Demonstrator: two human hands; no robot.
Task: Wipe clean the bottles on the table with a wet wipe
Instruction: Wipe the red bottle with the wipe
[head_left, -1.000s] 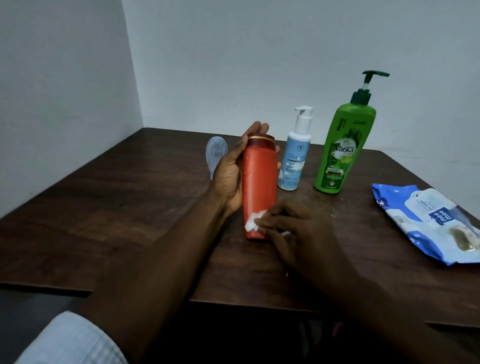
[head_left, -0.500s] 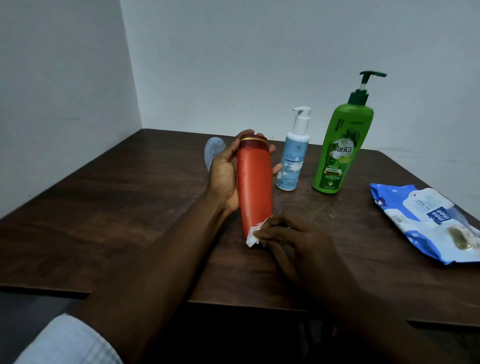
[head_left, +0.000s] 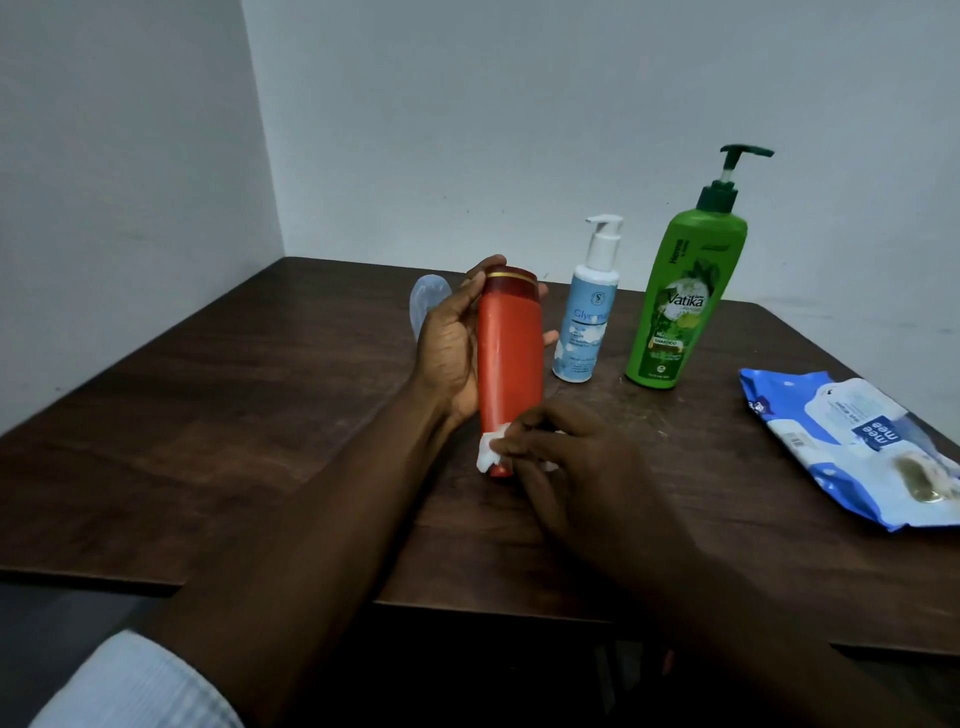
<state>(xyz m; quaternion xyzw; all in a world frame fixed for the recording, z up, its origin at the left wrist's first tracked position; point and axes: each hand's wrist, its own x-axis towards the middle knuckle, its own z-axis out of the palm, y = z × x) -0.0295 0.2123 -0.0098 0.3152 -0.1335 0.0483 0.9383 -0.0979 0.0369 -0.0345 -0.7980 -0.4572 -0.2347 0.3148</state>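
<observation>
A: Surface and room?

B: Dark brown wood-grain table (head_left: 208, 441) across the middle of the frame, near edge stepped at lower left and lower right. Plain pale grey-blue walls (head_left: 519, 130) behind, meeting in a corner at upper left.

A: Standing clear of the hands?

B: Centre right, a light blue pump bottle (head_left: 587, 322) with white head, upright. Just right of it, a taller green pump bottle (head_left: 680, 301) with dark green head, also upright. Far right, a flat blue-and-white soft pack of wipes (head_left: 852, 447), lying down. Small translucent rounded piece of plastic (head_left: 426, 301) behind the left hand (head_left: 449, 348), partly hidden; no telling what.

A: Grip, left side?

B: Fingers of the left hand curled round the upper half of a red plastic bottle (head_left: 511, 358) with dark red cap and gold band. Thumb up by the cap, fingertips showing past the bottle's right side.

A: Right side?

B: Fingers of the right hand (head_left: 576, 467) bent and bunched, just below centre, pinching a small crumpled white wet wipe (head_left: 491, 453) against the bottle's lower end.

A: Bottle relative to both?

B: Held between them at centre frame, leaning slightly, cap end up toward the back wall, base end down at the right fingertips. Wipe bunched on the left side of the base. Base close over the tabletop; contact with the wood impossible to tell. White ribbed sleeve (head_left: 130, 680) in the lower left corner.
</observation>
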